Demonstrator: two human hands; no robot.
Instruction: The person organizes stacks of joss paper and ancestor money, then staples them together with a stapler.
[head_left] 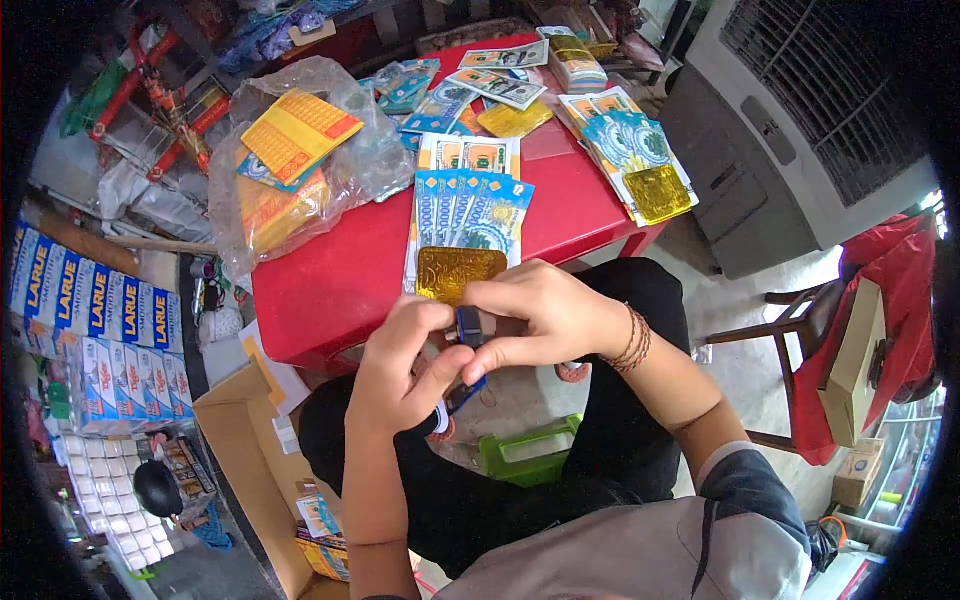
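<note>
Both hands, left hand (400, 365) and right hand (540, 315), pinch closed around a small blue stapler (468, 328) between them.

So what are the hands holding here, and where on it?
Both hands pinch a small dark blue object between them: the right hand grips its top, the left hand its lower part. What the object is cannot be told.

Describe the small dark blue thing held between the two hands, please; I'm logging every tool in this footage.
The small dark blue thing looks like hard plastic, blocky and upright, with a blue-and-white part lower down near the left thumb. Fingers of the left hand and right hand pinch it from both sides, hiding most of it. It is held just off the red table edge, above the person's lap.
</note>
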